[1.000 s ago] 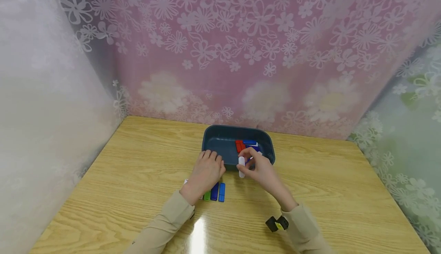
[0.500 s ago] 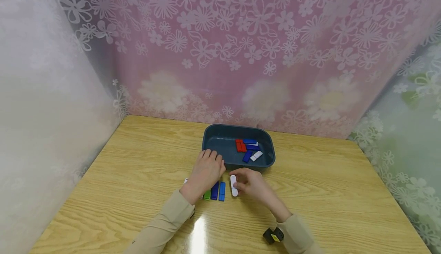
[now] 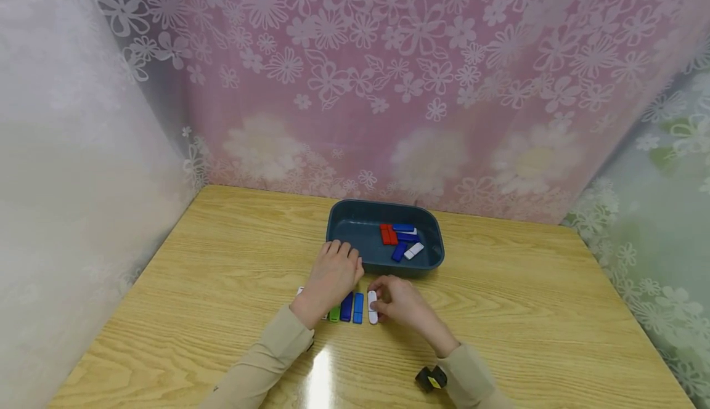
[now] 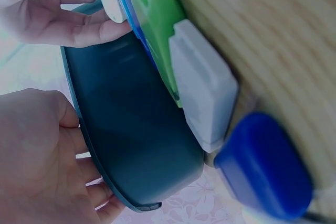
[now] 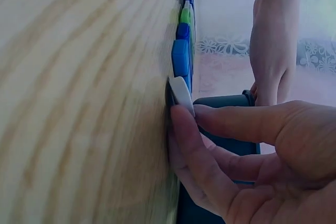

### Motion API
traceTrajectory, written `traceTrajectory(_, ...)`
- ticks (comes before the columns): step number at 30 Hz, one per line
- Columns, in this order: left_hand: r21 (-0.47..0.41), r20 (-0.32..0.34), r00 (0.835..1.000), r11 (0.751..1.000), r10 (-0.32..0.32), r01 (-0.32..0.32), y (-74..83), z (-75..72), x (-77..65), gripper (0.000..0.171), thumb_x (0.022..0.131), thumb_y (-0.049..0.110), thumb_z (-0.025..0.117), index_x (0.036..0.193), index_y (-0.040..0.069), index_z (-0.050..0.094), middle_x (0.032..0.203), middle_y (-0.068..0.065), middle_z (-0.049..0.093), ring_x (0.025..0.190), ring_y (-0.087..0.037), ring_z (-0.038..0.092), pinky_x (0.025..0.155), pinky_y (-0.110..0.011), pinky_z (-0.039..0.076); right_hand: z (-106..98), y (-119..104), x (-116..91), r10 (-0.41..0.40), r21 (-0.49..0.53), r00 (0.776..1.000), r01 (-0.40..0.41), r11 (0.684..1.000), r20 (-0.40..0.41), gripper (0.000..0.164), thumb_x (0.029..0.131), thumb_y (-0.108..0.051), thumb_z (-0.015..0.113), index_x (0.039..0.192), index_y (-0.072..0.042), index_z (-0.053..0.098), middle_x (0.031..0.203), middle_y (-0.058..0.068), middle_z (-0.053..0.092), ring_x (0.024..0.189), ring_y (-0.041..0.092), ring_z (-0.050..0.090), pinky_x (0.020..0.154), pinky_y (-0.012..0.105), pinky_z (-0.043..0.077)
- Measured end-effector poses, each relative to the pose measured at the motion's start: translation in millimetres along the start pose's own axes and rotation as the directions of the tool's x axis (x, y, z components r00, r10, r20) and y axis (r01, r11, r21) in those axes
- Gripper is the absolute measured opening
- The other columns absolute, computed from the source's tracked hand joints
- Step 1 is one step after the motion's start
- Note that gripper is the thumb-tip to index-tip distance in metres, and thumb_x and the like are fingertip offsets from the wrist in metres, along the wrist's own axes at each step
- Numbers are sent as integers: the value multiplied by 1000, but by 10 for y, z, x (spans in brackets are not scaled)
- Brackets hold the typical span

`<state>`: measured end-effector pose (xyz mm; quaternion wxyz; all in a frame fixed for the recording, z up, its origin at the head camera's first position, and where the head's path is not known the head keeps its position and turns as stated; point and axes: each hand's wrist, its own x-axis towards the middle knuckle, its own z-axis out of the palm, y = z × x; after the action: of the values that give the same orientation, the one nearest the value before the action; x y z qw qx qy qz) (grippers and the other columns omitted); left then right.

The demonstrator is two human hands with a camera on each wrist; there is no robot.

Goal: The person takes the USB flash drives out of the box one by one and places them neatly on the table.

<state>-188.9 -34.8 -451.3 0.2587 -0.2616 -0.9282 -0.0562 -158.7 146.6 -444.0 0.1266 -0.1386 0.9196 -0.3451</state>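
Observation:
Thumb and fingers of my right hand [image 3: 405, 300] pinch a white USB flash drive [image 3: 372, 307] low over the table, at the right end of a row of drives. Just left of it lie a light blue drive [image 3: 358, 308] and a dark blue one [image 3: 346, 307]. Further along, the left wrist view shows a green drive [image 4: 155, 27], a white one [image 4: 202, 82] and a blue one [image 4: 268, 166]. My left hand [image 3: 331, 273] holds the near rim of a dark plastic bin [image 3: 344, 230], fingers hooked over it. From the head, it partly hides the row.
Inside the bin's right half lie several more drives: red [image 3: 388, 234], blue [image 3: 399, 251] and white [image 3: 413, 251]. The bin stands near the back edge of the wooden table [image 3: 527, 298]. A pink floral curtain [image 3: 377, 89] hangs behind it.
My right hand has carried the white flash drive from over the bin's near rim down toward me and left, beside the light blue drive. My left hand has stayed at the rim.

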Motion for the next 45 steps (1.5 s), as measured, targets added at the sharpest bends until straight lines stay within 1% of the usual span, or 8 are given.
traceTrajectory(5, -2, -3, 1000, 1000, 2, -2, 1, -11, 5, 20, 98, 23, 63, 87, 7, 67, 85, -6, 63, 86, -26, 57, 87, -39, 47, -19, -30, -8, -19, -132, 998, 12, 991, -51, 26, 83, -8, 82, 107, -5, 73, 97, 4, 62, 84, 15, 54, 77, 35, 49)
traceTrajectory(11, 2, -22, 1000, 1000, 9, -9, -3, -16, 15, 19, 97, 23, 64, 86, 7, 66, 84, -6, 62, 85, -25, 58, 86, -39, 47, -61, -8, -39, -95, -209, 995, 89, 974, -19, 35, 79, -7, 85, 112, -3, 72, 96, 4, 63, 77, 15, 49, 71, 31, 45)
traceTrajectory(15, 16, -8, 1000, 1000, 8, -8, -2, -22, 23, 20, 98, 23, 63, 87, 8, 67, 85, -5, 63, 87, -25, 58, 88, -39, 47, -56, 0, -40, -134, -247, 991, 130, 960, 0, 34, 80, -10, 85, 111, -5, 72, 90, 1, 62, 77, 14, 51, 71, 29, 44)
traceTrajectory(21, 20, 16, 1000, 1000, 2, -2, 2, -25, 27, 20, 99, 24, 62, 89, 8, 68, 87, -5, 64, 88, -25, 59, 89, -39, 47, -18, -23, -27, -126, -227, 992, 121, 966, -6, 32, 80, -13, 86, 108, -5, 72, 85, -1, 60, 75, 13, 50, 68, 27, 42)
traceTrajectory(27, 10, 23, 1000, 1000, -1, 1, 3, -27, 29, 20, 99, 23, 62, 90, 7, 68, 88, -6, 65, 88, -25, 59, 90, -39, 48, -57, -9, -42, -137, -189, 990, 132, 973, -14, 34, 81, -11, 84, 112, -3, 71, 89, 2, 62, 76, 14, 52, 67, 26, 45)
traceTrajectory(36, 11, -11, 1000, 1000, 11, -10, -5, -7, 22, 19, 98, 23, 64, 88, 7, 68, 86, -6, 65, 87, -26, 60, 89, -40, 48, -172, -20, -41, -182, -136, 979, 169, 976, -88, 12, 87, -2, 76, 96, -10, 73, 82, -3, 65, 69, 9, 55, 64, 22, 48)
traceTrajectory(40, 12, -4, 1000, 1000, 4, -4, 1, -10, 15, 19, 98, 24, 64, 89, 8, 68, 87, -6, 65, 88, -25, 60, 90, -39, 48, -213, -29, -53, -213, -146, 967, 193, 970, -137, 9, 88, -4, 76, 91, -12, 73, 80, -6, 66, 67, 6, 55, 63, 21, 49)
traceTrajectory(45, 17, -14, 1000, 1000, 5, -5, 11, -17, 9, 18, 97, 24, 65, 87, 8, 68, 86, -5, 65, 86, -25, 60, 89, -39, 49, -259, -23, -63, -274, -151, 931, 243, 958, -239, 6, 88, -6, 77, 89, -10, 74, 82, -4, 69, 65, 5, 56, 61, 21, 50)
